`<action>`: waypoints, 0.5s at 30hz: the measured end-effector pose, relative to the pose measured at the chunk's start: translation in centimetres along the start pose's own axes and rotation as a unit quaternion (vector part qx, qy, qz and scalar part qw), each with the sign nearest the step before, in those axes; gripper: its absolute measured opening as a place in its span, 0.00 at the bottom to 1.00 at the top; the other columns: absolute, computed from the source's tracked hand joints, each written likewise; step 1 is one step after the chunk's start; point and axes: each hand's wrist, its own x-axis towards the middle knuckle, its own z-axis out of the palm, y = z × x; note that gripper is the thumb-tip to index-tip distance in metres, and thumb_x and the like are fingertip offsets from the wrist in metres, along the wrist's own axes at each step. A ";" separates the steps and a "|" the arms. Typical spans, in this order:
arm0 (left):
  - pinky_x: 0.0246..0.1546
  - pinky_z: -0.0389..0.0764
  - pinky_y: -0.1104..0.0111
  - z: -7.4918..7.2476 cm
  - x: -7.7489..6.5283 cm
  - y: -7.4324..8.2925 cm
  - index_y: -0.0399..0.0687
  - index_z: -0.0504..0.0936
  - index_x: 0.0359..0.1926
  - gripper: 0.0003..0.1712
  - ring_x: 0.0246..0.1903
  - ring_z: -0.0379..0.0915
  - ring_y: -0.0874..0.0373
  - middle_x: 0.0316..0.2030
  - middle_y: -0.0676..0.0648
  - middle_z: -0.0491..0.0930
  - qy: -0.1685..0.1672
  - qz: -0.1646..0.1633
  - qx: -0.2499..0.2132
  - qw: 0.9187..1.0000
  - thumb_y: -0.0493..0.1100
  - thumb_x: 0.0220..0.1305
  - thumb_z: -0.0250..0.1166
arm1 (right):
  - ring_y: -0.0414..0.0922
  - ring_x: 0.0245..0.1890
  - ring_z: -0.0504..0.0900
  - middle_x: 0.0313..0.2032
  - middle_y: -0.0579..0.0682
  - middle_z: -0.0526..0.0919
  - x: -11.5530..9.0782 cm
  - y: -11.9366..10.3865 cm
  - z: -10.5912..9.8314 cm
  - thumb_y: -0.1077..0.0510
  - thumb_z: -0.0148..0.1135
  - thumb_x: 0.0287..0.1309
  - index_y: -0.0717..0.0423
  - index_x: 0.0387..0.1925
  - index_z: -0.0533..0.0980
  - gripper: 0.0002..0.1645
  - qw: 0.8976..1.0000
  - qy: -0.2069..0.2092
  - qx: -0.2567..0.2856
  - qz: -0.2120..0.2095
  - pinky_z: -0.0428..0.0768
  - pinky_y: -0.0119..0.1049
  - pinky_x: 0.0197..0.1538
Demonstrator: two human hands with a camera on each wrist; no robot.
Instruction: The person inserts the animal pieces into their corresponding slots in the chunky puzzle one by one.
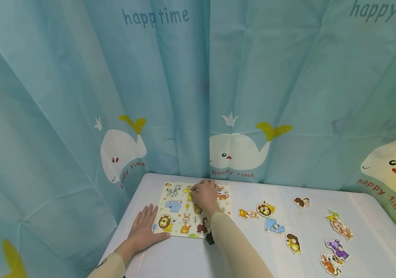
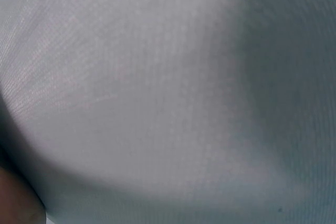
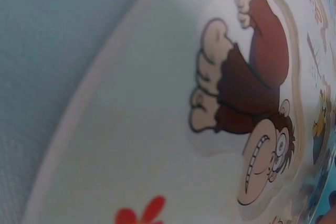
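- Board point(image 1: 178, 227) flat on the white table point(image 1: 309, 227), below the curtain point(image 1: 184, 77).
- Left hand point(image 1: 144, 229): fingers straight and spread, gripping nothing; rests at the board's left edge, thumb along its near corner.
- Right hand point(image 1: 205, 195): over the board's upper middle, thumb and forefinger curled together, pinching at the giraffe point(image 1: 188, 194).
- Loose elephant point(image 1: 274, 226), hippo point(image 1: 337, 249) and tiger point(image 1: 330, 264) lie right of the board.
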 end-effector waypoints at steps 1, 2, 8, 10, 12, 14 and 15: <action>0.77 0.36 0.43 0.0 0.0 0.0 0.35 0.50 0.80 0.71 0.79 0.32 0.36 0.80 0.33 0.43 0.000 0.000 -0.001 1.000 0.73 0.51 0.71 | 0.55 0.54 0.69 0.43 0.50 0.80 0.0 0.0 0.0 0.48 0.74 0.60 0.45 0.32 0.89 0.06 1.000 0.000 -0.001 0.000 0.67 0.60 0.57; 0.77 0.35 0.43 0.0 0.0 0.0 0.35 0.50 0.80 0.71 0.79 0.32 0.36 0.80 0.33 0.43 0.000 0.000 -0.001 1.000 0.73 0.51 0.72 | 0.55 0.54 0.69 0.43 0.50 0.80 0.0 -0.1 0.0 0.48 0.74 0.60 0.45 0.32 0.89 0.06 1.000 -0.001 -0.002 0.001 0.67 0.59 0.58; 0.77 0.35 0.43 0.1 0.1 -0.1 0.35 0.50 0.80 0.72 0.79 0.32 0.36 0.80 0.33 0.43 0.000 0.002 -0.003 1.000 0.73 0.50 0.71 | 0.54 0.53 0.69 0.42 0.50 0.79 0.0 -0.1 0.0 0.48 0.74 0.60 0.44 0.32 0.89 0.06 1.000 0.000 -0.005 0.006 0.68 0.58 0.57; 0.77 0.35 0.43 0.2 0.1 -0.2 0.35 0.50 0.80 0.72 0.79 0.32 0.35 0.79 0.32 0.44 0.004 0.004 -0.006 1.000 0.73 0.50 0.72 | 0.55 0.53 0.70 0.42 0.50 0.79 0.0 -0.2 -0.1 0.48 0.74 0.60 0.44 0.32 0.89 0.06 1.000 0.000 -0.009 0.005 0.69 0.58 0.57; 0.77 0.36 0.43 0.2 0.1 -0.2 0.34 0.51 0.80 0.72 0.79 0.33 0.35 0.79 0.32 0.44 0.011 0.007 -0.011 1.000 0.74 0.49 0.72 | 0.55 0.54 0.70 0.42 0.50 0.80 0.1 -0.2 -0.1 0.48 0.74 0.59 0.44 0.32 0.89 0.06 1.000 0.000 -0.013 0.005 0.69 0.58 0.56; 0.77 0.35 0.43 0.3 0.1 -0.3 0.35 0.51 0.80 0.72 0.79 0.33 0.36 0.79 0.32 0.44 0.015 0.008 -0.014 1.000 0.74 0.49 0.71 | 0.55 0.54 0.70 0.42 0.50 0.80 0.1 -0.2 -0.1 0.48 0.74 0.59 0.44 0.32 0.89 0.07 1.000 0.000 -0.016 0.006 0.70 0.57 0.56; 0.77 0.35 0.44 0.4 0.1 -0.3 0.35 0.51 0.80 0.72 0.79 0.33 0.36 0.79 0.32 0.44 0.016 0.008 -0.013 1.000 0.75 0.49 0.71 | 0.54 0.54 0.70 0.42 0.50 0.80 0.1 -0.2 -0.1 0.48 0.74 0.59 0.44 0.32 0.89 0.07 1.000 0.000 -0.016 0.006 0.70 0.57 0.56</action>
